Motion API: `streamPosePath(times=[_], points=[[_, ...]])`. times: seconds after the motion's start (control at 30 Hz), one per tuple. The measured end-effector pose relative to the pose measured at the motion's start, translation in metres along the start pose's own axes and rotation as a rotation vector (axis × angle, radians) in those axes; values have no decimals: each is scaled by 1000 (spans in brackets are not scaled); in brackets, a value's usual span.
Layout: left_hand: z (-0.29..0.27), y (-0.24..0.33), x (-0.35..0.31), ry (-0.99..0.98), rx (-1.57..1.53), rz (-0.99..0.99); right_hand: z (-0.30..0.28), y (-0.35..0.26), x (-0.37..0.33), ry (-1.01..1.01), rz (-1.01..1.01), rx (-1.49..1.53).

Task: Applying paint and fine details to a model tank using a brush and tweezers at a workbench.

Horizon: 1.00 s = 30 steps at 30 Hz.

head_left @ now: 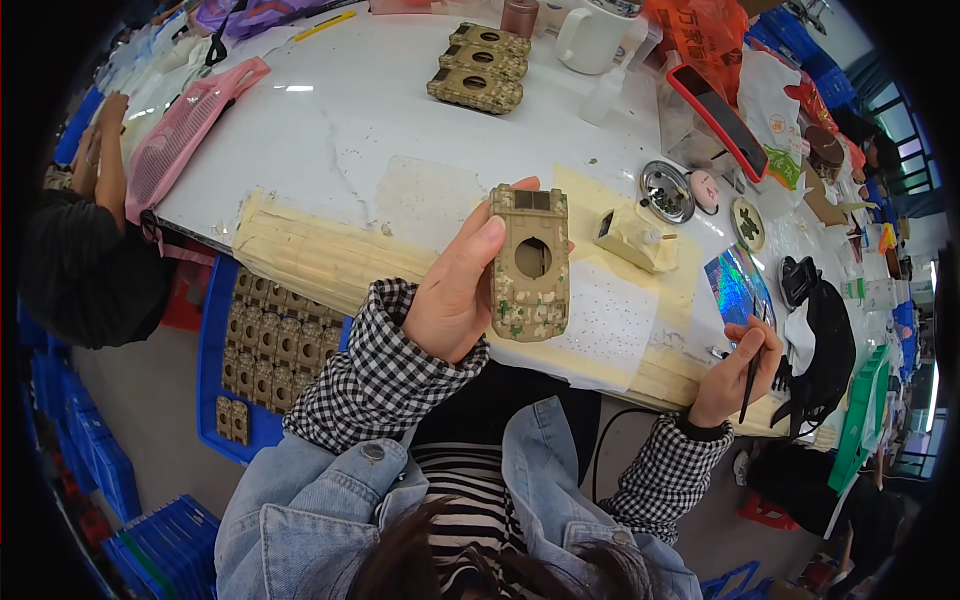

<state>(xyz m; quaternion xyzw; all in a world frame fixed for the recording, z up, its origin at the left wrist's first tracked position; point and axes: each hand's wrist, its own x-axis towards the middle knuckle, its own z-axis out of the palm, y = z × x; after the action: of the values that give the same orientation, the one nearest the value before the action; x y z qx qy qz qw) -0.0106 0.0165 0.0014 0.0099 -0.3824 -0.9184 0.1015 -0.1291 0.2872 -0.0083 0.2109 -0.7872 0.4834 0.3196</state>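
Observation:
My left hand (452, 295) is closed round a toy tank hull (530, 305), tan with a camouflage pattern and a round hole in its upper face. The hull is raised above the table's near edge, its long side pointing away from me. In my right hand (728, 383) is a thin dark stick-like tool (749, 388), pinched between the fingers; whether it is tweezers or a brush I cannot tell. Beside that hand lies a shiny holographic sheet (737, 280). A white paper with small specks (612, 325) is spread just right of the hull.
More camouflaged hulls (475, 90) stand at the far side by a white mug (588, 40). A blue bin (212, 395) of hulls is below left. At right are a round metal dish (667, 190), a red-cased phone (715, 118) and a black bag (830, 350). Other people sit left and right.

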Motion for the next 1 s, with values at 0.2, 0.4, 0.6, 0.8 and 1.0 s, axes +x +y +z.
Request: streamPosePath(times=[0.2, 0.4, 0.6, 0.8, 1.0], points=[[0, 1, -2, 1, -16, -14, 1, -1, 0, -10, 9, -6], [-5, 2, -2, 41, -57, 0, -1, -2, -1, -12, 31, 16], [-43, 57, -16, 66, 60, 251, -4, -4, -2, -29, 44, 13], [-104, 110, -16, 390, 810, 189, -3, -7, -4, -40, 34, 40], [-139, 137, 1, 303, 1121, 88, -5, -5, -5, -50, 33, 40]])
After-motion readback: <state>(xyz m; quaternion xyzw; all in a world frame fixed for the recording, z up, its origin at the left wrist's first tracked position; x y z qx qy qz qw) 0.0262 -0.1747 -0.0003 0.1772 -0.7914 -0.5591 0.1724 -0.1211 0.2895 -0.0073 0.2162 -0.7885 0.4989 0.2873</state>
